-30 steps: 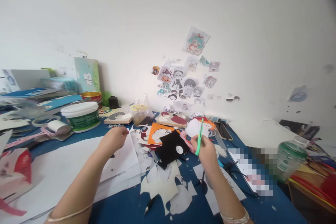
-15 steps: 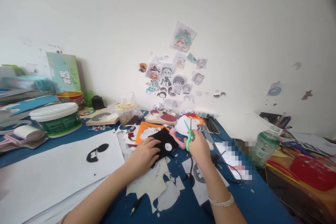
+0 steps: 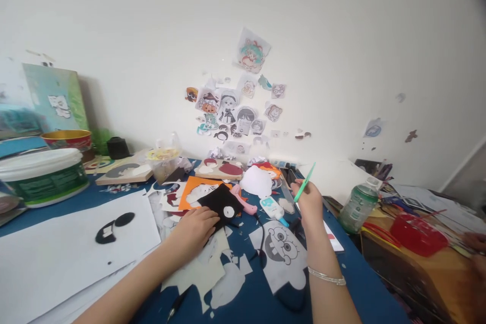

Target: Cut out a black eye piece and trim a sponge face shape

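My left hand (image 3: 195, 228) has its fingers curled over the left edge of a black sheet (image 3: 218, 200) with a white oval on it; the thumb is hidden. In my right hand (image 3: 310, 200) is a pair of green-handled scissors (image 3: 306, 182), held up over the table's right side; their blades are hard to make out. Between the hands lie a pink corded tool (image 3: 245, 202), a white-and-teal glue bottle (image 3: 273, 208) and a printed cartoon face (image 3: 284, 253). Under my left forearm and wrist are pale paper scraps (image 3: 201, 268).
Left, a big white sheet (image 3: 49, 258) carries black cut-out shapes (image 3: 114, 228); behind it stands a white-and-green tub (image 3: 45, 177). Orange paper (image 3: 188, 190) and wooden boards (image 3: 125, 173) lie farther back. At right are a plastic bottle (image 3: 359, 205) and a red container (image 3: 417, 233).
My right hand has moved right with the scissors, uncovering the glue bottle and the printed face. My left hand stays on the black sheet. The view has turned slightly right.
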The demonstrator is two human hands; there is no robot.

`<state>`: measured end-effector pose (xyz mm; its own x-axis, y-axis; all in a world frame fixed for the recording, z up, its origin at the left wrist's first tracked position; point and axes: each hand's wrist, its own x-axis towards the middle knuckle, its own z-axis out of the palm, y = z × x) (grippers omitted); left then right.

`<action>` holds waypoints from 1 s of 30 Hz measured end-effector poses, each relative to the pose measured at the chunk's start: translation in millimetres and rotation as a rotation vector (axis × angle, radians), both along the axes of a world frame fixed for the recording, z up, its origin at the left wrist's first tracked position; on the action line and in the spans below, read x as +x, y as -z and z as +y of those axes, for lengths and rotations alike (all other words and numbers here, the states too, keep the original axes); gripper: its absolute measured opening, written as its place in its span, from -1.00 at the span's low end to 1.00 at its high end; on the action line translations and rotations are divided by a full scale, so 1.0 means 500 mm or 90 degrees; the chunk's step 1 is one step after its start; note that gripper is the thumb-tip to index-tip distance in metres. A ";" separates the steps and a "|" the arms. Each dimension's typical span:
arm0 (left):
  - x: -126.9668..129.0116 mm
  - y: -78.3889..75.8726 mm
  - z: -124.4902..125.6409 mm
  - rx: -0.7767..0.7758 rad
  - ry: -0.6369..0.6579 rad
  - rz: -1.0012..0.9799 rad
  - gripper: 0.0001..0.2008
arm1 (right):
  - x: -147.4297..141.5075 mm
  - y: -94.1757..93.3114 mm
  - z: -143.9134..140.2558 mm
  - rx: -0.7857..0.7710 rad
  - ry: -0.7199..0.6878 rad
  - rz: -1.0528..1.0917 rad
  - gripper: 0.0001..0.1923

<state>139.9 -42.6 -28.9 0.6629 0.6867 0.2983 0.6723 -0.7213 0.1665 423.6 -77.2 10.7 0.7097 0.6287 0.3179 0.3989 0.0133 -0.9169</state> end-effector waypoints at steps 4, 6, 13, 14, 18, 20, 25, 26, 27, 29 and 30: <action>0.005 -0.004 -0.006 -0.014 -0.024 0.006 -0.63 | 0.025 0.004 -0.007 -0.031 0.027 -0.081 -0.72; 0.009 -0.005 -0.010 -0.014 -0.040 0.009 -0.63 | 0.028 0.004 -0.008 -0.049 0.037 -0.105 -0.74; 0.016 0.000 -0.013 -0.023 0.000 0.043 -0.59 | 0.013 -0.006 -0.012 -0.055 0.045 -0.118 -0.75; 0.016 0.002 -0.011 -0.028 0.006 0.043 -0.59 | 0.010 -0.007 -0.012 -0.061 0.048 -0.121 -0.75; 0.017 0.008 -0.007 -0.038 0.010 0.021 -0.58 | 0.002 -0.013 -0.010 -0.092 0.057 -0.127 -0.76; 0.017 0.008 -0.007 -0.041 -0.005 -0.015 -0.59 | -0.002 -0.014 -0.010 -0.099 0.053 -0.131 -0.75; 0.005 -0.005 0.002 -0.170 -0.058 -0.229 -0.66 | -0.006 -0.015 -0.011 -0.111 0.049 -0.136 -0.73; 0.001 -0.009 0.005 -0.213 -0.072 -0.283 -0.68 | -0.006 -0.014 -0.011 -0.113 0.049 -0.135 -0.73; -0.004 -0.013 0.009 -0.255 -0.089 -0.333 -0.70 | -0.006 -0.013 -0.010 -0.114 0.048 -0.134 -0.73; -0.013 -0.019 0.016 -0.316 -0.139 -0.412 -0.72 | -0.004 -0.011 -0.009 -0.110 0.042 -0.129 -0.72; -0.016 -0.020 0.019 -0.334 -0.166 -0.439 -0.72 | -0.004 -0.010 -0.009 -0.107 0.039 -0.130 -0.72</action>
